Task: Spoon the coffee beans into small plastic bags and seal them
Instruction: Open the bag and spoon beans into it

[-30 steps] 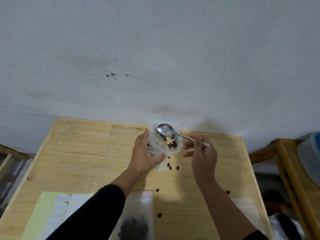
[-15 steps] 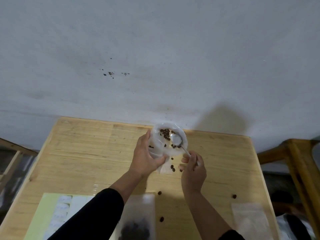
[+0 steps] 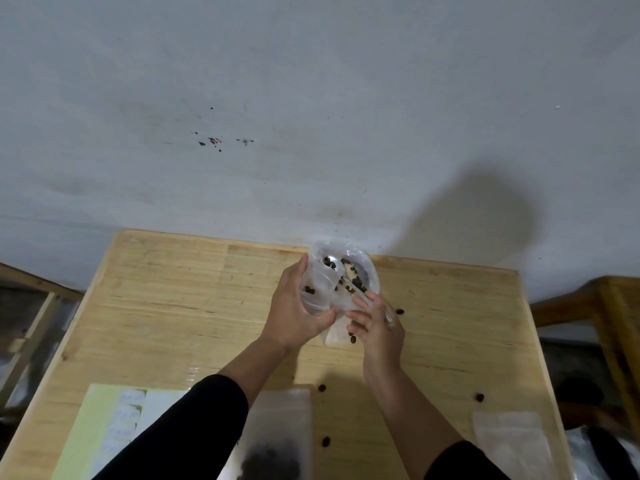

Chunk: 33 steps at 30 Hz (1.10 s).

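My left hand (image 3: pixel 294 311) grips a clear plastic bag (image 3: pixel 363 271) of coffee beans, held open above the wooden table (image 3: pixel 166 306). My right hand (image 3: pixel 379 327) holds a metal spoon (image 3: pixel 334 265) by its handle, with the bowl dipped inside the bag among the beans. A small plastic bag (image 3: pixel 334 336) lies on the table just under my hands, partly hidden. Another small bag with dark beans inside (image 3: pixel 273 445) lies at the near edge between my arms.
Loose beans (image 3: pixel 322 388) are scattered on the table, one at the right (image 3: pixel 479 397). An empty small bag (image 3: pixel 509 441) lies at the near right. A sheet of white labels (image 3: pixel 121 424) sits at the near left. A wooden chair (image 3: pixel 609 299) stands to the right.
My right hand has moved left and nearer, swinging the spoon from the bag's rim down into the beans. The left hand still holds the bag open.
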Available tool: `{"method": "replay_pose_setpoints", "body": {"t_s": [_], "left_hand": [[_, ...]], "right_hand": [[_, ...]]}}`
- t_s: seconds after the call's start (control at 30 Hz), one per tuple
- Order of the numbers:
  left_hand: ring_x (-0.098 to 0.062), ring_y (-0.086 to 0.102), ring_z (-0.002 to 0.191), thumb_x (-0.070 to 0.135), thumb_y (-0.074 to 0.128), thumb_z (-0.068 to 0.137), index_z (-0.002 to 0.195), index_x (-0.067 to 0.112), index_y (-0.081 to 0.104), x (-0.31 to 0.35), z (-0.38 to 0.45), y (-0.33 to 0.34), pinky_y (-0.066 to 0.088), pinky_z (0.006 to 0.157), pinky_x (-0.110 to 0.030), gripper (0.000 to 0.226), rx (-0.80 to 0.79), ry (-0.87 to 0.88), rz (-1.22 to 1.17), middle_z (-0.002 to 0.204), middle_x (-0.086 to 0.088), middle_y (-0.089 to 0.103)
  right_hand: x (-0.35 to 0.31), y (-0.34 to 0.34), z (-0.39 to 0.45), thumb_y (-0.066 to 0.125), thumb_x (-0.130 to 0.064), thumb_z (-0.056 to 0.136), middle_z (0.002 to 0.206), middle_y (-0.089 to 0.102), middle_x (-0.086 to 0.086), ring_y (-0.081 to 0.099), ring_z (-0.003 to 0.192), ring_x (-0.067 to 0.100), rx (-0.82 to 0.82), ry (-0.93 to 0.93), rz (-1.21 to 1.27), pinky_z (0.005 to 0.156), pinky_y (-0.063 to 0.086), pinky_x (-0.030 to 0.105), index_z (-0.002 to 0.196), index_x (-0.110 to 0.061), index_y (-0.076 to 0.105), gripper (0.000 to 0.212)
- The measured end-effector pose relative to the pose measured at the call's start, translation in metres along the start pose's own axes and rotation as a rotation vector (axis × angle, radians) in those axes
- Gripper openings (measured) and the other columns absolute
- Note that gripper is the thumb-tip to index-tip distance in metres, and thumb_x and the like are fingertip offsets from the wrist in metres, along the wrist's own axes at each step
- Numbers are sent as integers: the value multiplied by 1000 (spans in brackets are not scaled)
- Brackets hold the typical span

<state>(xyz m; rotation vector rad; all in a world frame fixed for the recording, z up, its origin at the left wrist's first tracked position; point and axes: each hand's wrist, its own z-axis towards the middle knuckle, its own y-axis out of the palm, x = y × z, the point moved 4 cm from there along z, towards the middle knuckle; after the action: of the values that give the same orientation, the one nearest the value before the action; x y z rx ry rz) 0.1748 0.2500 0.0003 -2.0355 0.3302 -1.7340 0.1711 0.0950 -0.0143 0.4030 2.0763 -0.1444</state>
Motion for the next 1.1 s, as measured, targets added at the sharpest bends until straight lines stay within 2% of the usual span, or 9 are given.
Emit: {"method": "replay_pose_setpoints", "body": {"t_s": [0.17, 0.3, 0.57, 0.8, 0.97, 1.03, 1.1], "left_hand": [[2, 31, 123, 40, 85, 62, 148, 23, 17, -3, 0, -1, 34, 104, -22, 111, -4, -30, 11, 137, 11, 34], [-2, 33, 124, 39, 84, 62, 148, 24, 17, -2, -1, -1, 35, 107, -26, 110, 2, -49, 10, 141, 7, 35], [-8, 31, 131, 39, 83, 64, 148, 24, 14, 3, -6, -3, 28, 106, -21, 110, -8, -31, 8, 146, 5, 31], [-2, 29, 127, 32, 81, 68, 149, 21, 14, 15, -11, -13, 24, 103, -17, 105, 15, 23, -21, 144, 6, 30], [-8, 33, 129, 30, 80, 68, 148, 18, 15, 22, -12, -20, 25, 102, -14, 104, 34, 86, 6, 141, 0, 33], [-7, 32, 128, 31, 81, 68, 148, 18, 15, 26, -12, -22, 23, 103, -14, 105, 48, 105, 18, 141, 0, 34], [-5, 31, 127, 30, 82, 67, 148, 19, 15, 29, -11, -23, 22, 103, -14, 105, 54, 122, 19, 141, 1, 33]], "right_hand": [[-8, -10, 1, 44, -21, 97, 97, 71, 11, 70, 77, 20, 20, 43, 82, 56, 54, 24, 108, -7, 61, 24], [-19, -21, -2, 42, -19, 98, 91, 71, 12, 67, 70, 19, 40, 31, 106, 55, 52, 25, 107, -5, 62, 26], [-64, -25, -30, 40, -17, 99, 83, 70, 13, 65, 62, 17, -97, -158, 58, 45, 48, 22, 96, -9, 63, 25], [-77, -22, -63, 45, -17, 97, 81, 69, 10, 67, 68, 17, -211, -475, -249, 46, 52, 26, 101, -7, 66, 23], [-76, -25, -73, 62, -10, 88, 80, 67, 1, 62, 61, 9, -143, -683, -479, 51, 50, 19, 97, -15, 71, 14], [-73, -29, -74, 68, -13, 83, 81, 68, -9, 63, 68, 5, -102, -710, -609, 61, 49, 12, 94, -20, 72, 13], [-66, -34, -73, 71, -19, 80, 80, 68, -12, 60, 73, -1, -80, -643, -688, 64, 44, 7, 91, -26, 73, 13]]}}
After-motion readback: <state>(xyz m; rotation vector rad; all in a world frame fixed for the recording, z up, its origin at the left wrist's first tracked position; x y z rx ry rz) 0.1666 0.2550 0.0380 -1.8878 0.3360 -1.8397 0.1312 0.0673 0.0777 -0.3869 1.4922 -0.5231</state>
